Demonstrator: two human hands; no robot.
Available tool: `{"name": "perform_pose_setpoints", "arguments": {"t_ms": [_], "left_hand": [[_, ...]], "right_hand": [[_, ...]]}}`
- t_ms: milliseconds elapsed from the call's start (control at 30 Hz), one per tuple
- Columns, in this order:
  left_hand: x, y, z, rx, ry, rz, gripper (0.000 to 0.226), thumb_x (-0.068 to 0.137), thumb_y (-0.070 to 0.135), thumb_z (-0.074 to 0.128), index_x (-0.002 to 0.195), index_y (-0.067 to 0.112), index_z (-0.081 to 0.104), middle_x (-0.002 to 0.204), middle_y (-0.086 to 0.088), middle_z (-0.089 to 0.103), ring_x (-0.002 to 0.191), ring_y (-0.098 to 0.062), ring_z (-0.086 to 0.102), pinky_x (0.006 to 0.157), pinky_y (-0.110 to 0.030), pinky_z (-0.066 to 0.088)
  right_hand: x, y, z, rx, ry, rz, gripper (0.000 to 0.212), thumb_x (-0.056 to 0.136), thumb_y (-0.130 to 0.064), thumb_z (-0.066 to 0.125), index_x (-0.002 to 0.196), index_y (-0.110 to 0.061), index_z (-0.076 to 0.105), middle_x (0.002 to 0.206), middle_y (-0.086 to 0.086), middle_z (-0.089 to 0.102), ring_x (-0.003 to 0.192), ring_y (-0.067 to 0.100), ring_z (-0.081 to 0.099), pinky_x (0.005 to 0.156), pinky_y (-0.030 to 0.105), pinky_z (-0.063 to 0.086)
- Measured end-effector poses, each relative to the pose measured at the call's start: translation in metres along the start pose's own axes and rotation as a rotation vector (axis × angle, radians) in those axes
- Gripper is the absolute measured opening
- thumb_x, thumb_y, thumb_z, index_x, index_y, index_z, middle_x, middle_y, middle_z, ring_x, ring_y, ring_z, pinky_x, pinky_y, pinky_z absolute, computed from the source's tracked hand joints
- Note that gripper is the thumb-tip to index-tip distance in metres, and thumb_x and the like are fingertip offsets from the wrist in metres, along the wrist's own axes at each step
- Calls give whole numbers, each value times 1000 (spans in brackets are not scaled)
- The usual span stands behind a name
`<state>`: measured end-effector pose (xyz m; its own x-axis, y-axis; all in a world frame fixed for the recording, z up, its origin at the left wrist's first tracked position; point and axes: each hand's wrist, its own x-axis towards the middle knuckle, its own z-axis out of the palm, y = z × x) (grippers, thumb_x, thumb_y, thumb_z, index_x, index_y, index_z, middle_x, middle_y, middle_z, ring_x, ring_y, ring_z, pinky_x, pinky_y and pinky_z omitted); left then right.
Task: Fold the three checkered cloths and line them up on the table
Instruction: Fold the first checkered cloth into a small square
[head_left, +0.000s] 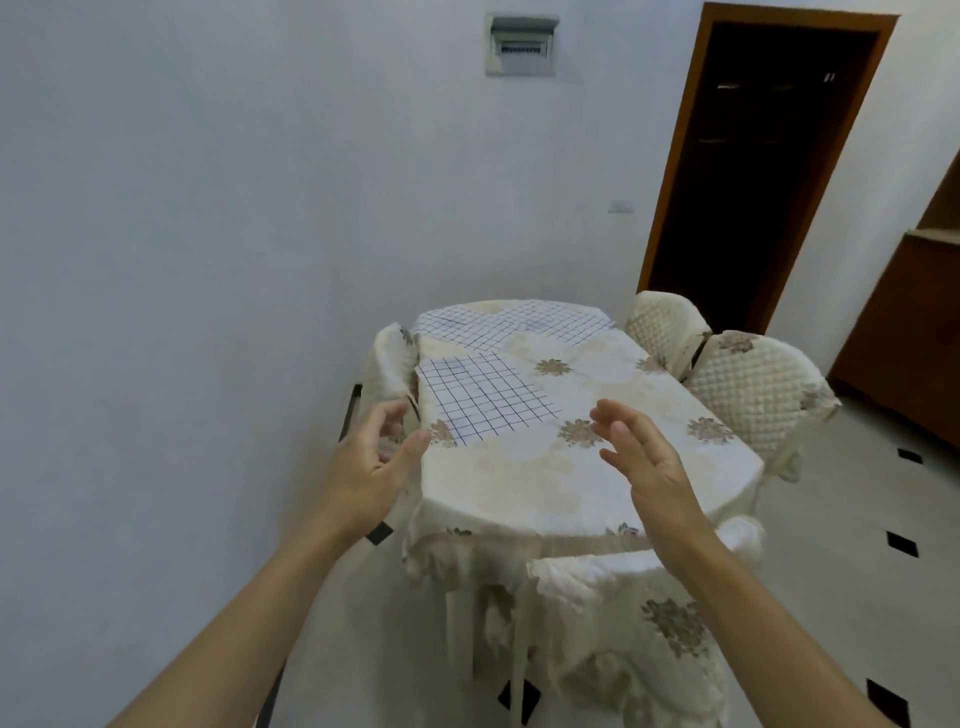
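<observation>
Table (519, 483) holds three checkered cloths, flat, unfolded: nearest cloth (483, 397) by left edge, far-left cloth (457, 325) and far-right cloth (563, 318) at back. Left hand (374, 467), right hand (647, 467) hover empty, fingers spread. Folding apparently unstarted; next, pinch nearest cloth's corners.

Both hands (382, 462) (649, 462) raised, empty, fingers relaxed

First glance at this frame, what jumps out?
The bare left hand and right hand hover open at the near end of the table under a cream floral tablecloth. One white blue-grid checkered cloth lies flat by the left hand; two more checkered cloths lie at the far end.
</observation>
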<state>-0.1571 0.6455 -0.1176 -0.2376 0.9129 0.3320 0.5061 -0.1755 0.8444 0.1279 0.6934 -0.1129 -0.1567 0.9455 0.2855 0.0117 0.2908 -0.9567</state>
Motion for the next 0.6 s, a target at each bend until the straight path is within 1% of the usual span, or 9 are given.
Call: {"name": "perform_pose_setpoints", "arguments": {"t_ms": [67,167,267,300,367,400,467,533,600], "left_hand": [[26,-16,-4,-23,-20,-9,53,92,50,58,137,26,48,128,5,55,98,16,53,72,-6,43],[65,-37,-11,-32,-54,-30,57,85,60,57,133,32,50,122,5,57,93,10,58,71,-9,42],[98,-63,-11,-50,-87,-25,69,75,73,53,133,36,49,121,11,56,103,-5,60,76,-15,43],[106,-72,-10,-50,-92,-30,69,75,74,52,133,36,50,121,13,55,106,-7,59,77,-17,43],[120,-92,-4,-16,-102,-37,60,79,69,54,129,35,53,120,17,55,107,-7,59,76,-15,42],[127,-102,-1,13,-115,-37,50,84,63,57,126,36,54,119,19,55,107,-6,58,74,-12,41],[143,-123,7,23,-149,-45,33,89,50,62,120,41,55,120,20,54,110,-3,56,75,-12,44],[162,-141,17,7,-165,-52,31,85,50,62,115,47,53,122,21,54,112,0,54,80,-17,47],[185,-156,28,7,-177,-54,39,80,57,59,117,44,56,121,23,54,111,3,53,85,-23,50]], "right_hand": [[22,10,19,-4,18,17,31,98,-35,47,127,-28,57,128,-12,60,123,3,53,111,43,38],[58,19,44,-31,26,30,34,96,-38,48,127,-28,57,129,-13,60,125,2,51,112,41,36],[92,34,63,-52,43,47,32,98,-36,48,128,-27,56,129,-14,60,125,1,50,113,38,36],[100,40,68,-52,45,60,31,99,-35,48,128,-27,57,129,-13,60,125,2,50,112,39,36],[115,57,76,-58,52,90,33,97,-39,49,128,-28,57,129,-14,60,125,2,51,112,41,36],[123,65,80,-61,55,110,36,95,-43,50,128,-29,57,129,-14,60,125,2,51,112,41,36],[139,81,86,-51,66,144,43,89,-46,50,128,-29,57,129,-13,60,124,2,51,112,42,37],[156,98,91,-43,77,166,44,88,-47,50,128,-28,57,128,-13,61,124,2,51,112,42,37],[178,114,93,-35,76,183,42,89,-46,50,127,-30,57,128,-16,60,124,1,51,112,41,37]]}}
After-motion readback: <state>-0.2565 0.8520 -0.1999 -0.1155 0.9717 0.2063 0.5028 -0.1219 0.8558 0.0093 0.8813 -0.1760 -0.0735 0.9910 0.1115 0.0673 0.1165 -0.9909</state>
